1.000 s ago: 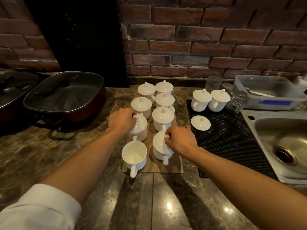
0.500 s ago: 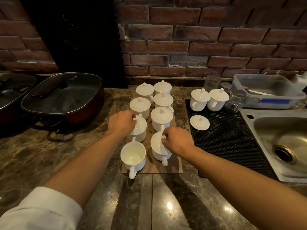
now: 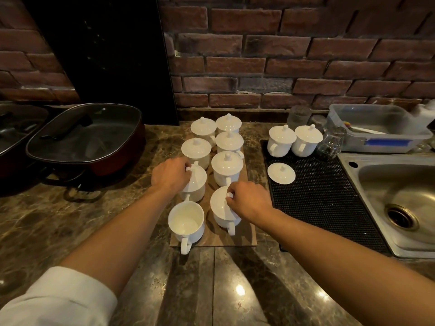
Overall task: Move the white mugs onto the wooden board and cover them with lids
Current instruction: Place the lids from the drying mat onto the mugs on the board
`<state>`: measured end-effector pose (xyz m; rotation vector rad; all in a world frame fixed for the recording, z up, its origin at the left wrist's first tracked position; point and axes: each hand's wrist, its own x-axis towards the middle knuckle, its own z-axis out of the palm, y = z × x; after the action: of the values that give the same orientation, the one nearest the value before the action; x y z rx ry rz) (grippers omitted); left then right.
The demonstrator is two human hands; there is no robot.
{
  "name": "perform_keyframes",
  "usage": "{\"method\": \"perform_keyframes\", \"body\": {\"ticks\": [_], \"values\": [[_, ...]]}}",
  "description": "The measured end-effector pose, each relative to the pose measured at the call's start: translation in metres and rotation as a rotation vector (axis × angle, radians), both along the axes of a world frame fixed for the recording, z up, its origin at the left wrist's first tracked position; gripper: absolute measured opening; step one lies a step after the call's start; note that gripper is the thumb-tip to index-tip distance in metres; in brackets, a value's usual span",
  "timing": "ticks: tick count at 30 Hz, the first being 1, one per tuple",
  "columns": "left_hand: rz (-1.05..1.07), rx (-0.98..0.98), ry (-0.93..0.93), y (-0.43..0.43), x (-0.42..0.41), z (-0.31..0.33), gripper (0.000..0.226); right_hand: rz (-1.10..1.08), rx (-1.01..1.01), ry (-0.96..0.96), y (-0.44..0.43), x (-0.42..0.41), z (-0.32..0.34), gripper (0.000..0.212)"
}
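A wooden board [image 3: 244,236] on the marble counter carries several white mugs in two rows. My left hand [image 3: 170,174] pinches the knob of a lid [image 3: 197,176] resting on a left-row mug. My right hand [image 3: 247,200] grips the knob of another lid [image 3: 219,203] sitting tilted on the front right mug. The front left mug [image 3: 186,220] stands open with no lid. Several mugs behind them wear lids. Two lidded mugs [image 3: 282,140] and a loose lid [image 3: 281,173] sit on the black mat [image 3: 329,208] to the right.
A steel sink [image 3: 400,203] lies at the right, with a plastic tub [image 3: 376,130] and glass jars [image 3: 333,142] behind the mat. A dark lidded pan [image 3: 87,137] stands at the left. A brick wall runs along the back.
Both lids have settled lower onto their mugs under my hands. My hands have barely shifted otherwise.
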<state>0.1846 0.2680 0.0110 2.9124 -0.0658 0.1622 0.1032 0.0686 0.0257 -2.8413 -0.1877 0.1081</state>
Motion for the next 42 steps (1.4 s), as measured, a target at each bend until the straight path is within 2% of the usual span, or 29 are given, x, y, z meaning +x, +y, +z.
{"method": "perform_keyframes", "body": {"ticks": [5, 11, 14, 16, 20, 25, 28, 31, 35, 42], "values": [[0.002, -0.012, 0.03, -0.001, -0.001, 0.004, 0.027, 0.012, 0.0, -0.003, -0.002, 0.002, -0.003, 0.032], [0.017, 0.018, -0.139, -0.023, -0.003, 0.022, 0.04, 0.007, 0.084, 0.004, -0.019, 0.003, 0.003, 0.051], [-0.016, -0.024, -0.15, -0.052, 0.002, 0.038, 0.037, -0.068, 0.163, 0.028, -0.043, 0.006, 0.007, 0.033], [-0.068, -0.053, -0.147, -0.078, 0.004, 0.047, 0.032, -0.146, 0.168, 0.044, -0.069, 0.011, 0.005, 0.029], [-0.178, -0.11, -0.067, -0.141, 0.005, 0.057, 0.028, -0.311, 0.12, 0.069, -0.126, 0.027, -0.008, 0.036], [-0.222, -0.062, 0.102, -0.21, 0.008, 0.036, 0.03, -0.367, 0.087, 0.157, -0.18, 0.055, -0.028, 0.04], [-0.171, -0.002, 0.227, -0.237, 0.012, 0.013, 0.031, -0.333, 0.095, 0.188, -0.199, 0.078, -0.041, 0.043], [-0.125, -0.071, 0.302, -0.255, 0.012, -0.011, 0.024, -0.287, 0.112, 0.179, -0.208, 0.095, -0.051, 0.042], [-0.078, -0.147, 0.325, -0.268, 0.018, -0.038, 0.039, -0.194, 0.122, 0.174, -0.209, 0.113, -0.064, 0.041], [-0.026, -0.198, 0.325, -0.278, 0.023, -0.056, 0.041, -0.142, 0.119, 0.118, -0.205, 0.128, -0.077, 0.031]]}}
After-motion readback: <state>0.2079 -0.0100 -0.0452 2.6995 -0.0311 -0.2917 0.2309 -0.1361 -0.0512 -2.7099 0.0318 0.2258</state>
